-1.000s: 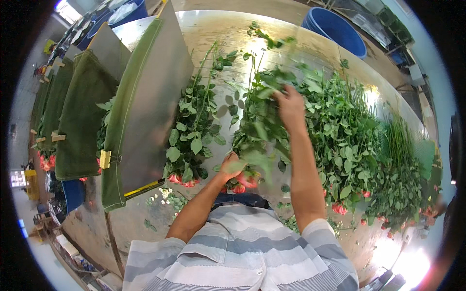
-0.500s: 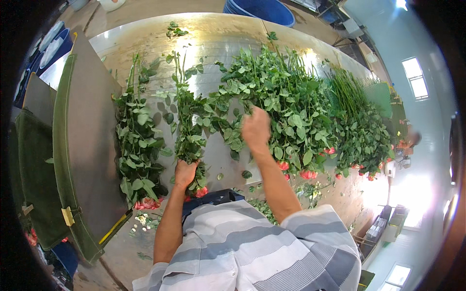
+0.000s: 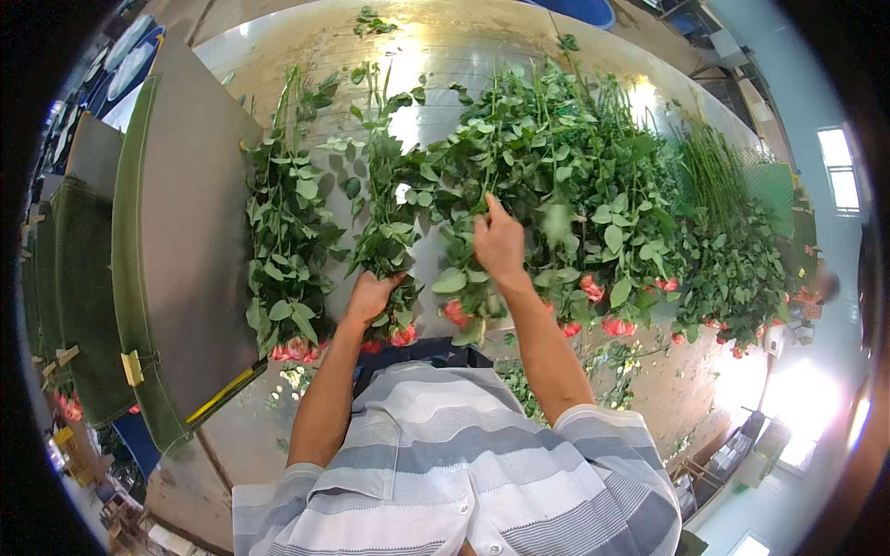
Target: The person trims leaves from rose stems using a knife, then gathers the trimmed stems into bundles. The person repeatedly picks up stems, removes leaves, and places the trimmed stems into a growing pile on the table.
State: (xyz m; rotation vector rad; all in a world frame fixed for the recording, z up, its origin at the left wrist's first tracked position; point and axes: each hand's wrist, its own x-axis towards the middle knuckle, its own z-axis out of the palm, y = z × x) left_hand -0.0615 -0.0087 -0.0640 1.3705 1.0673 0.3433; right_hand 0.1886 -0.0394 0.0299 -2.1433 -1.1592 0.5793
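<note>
On the steel table (image 3: 232, 46), my left hand (image 3: 375, 295) grips a narrow bunch of leafy rose stems (image 3: 389, 222), just above its pink blooms (image 3: 402, 335). To its right, my right hand (image 3: 499, 236) is closed round a leafy rose stem (image 3: 491, 176), with a slightly blurred pink bloom (image 3: 454, 313) below it. A separate bunch (image 3: 287, 222) lies left of my left hand, blooms toward me. A broad heap of roses (image 3: 603, 204) fills the right part of the table, heads also toward me.
Upright metal dividers (image 3: 195, 232) with green fabric and clips stand at the left. Blue tubs (image 3: 575, 11) are beyond the table. Green mesh (image 3: 769, 185) is at the right, with a blurred person (image 3: 825, 287) past it. Fallen leaves and petals (image 3: 612, 375) litter the floor.
My right hand has come down from the upper leaves and now has a rose, its bloom showing lower down. My left hand still grips its bunch. The view has shifted between frames.
</note>
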